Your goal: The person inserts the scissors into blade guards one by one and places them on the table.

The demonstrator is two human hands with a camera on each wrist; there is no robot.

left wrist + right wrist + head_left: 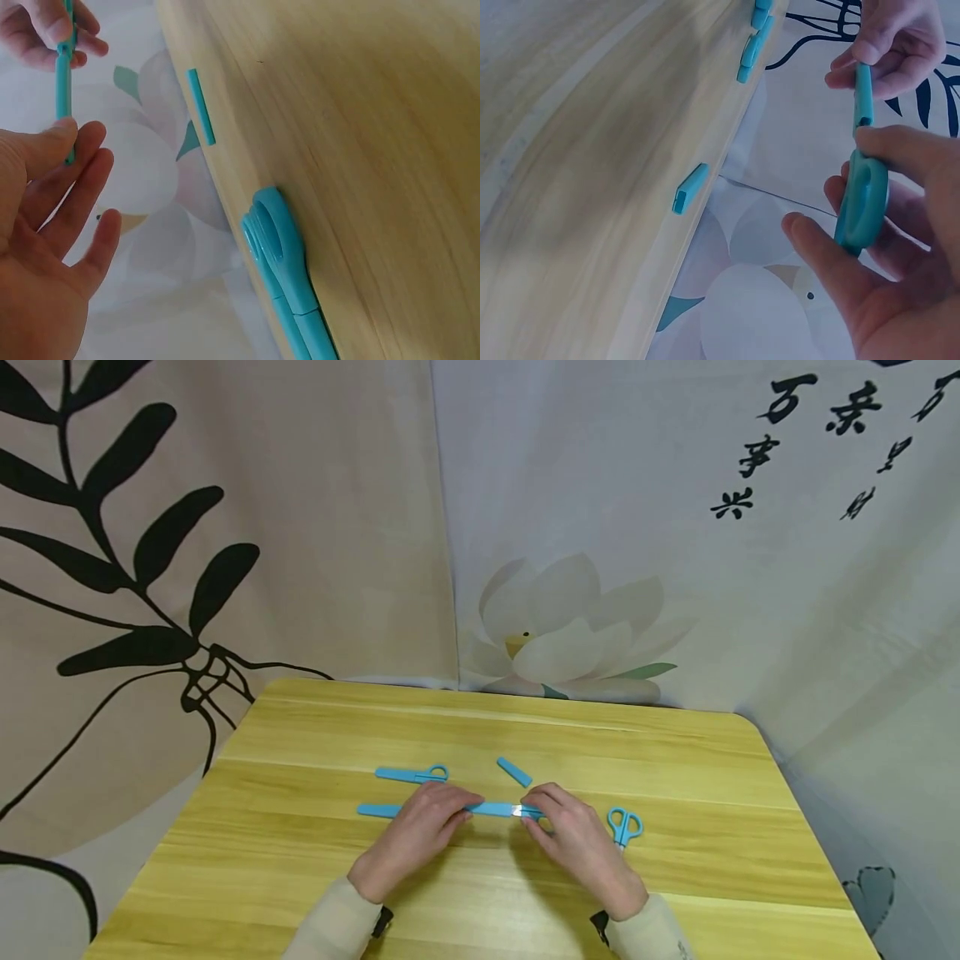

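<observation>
In the head view, my left hand [431,818] pinches a blue blade cover [493,808] between thumb and fingertips. My right hand [573,831] holds the blue-handled scissors [864,199] whose blades sit partly inside that cover. A short silver stretch of blade shows between cover and handle. The right thumb and fingers are at the handle near the pivot, as the right wrist view shows. Both hands are held over the middle of the table, the cover and scissors in one line between them.
Scissors in a cover [401,774] lie beyond my left hand, and another blue cover [378,811] sticks out left of it. A loose blue cover [514,772] lies farther back. Beside my right hand are scissors [625,827], blades mostly hidden. Curtains hang behind the wooden table [480,902].
</observation>
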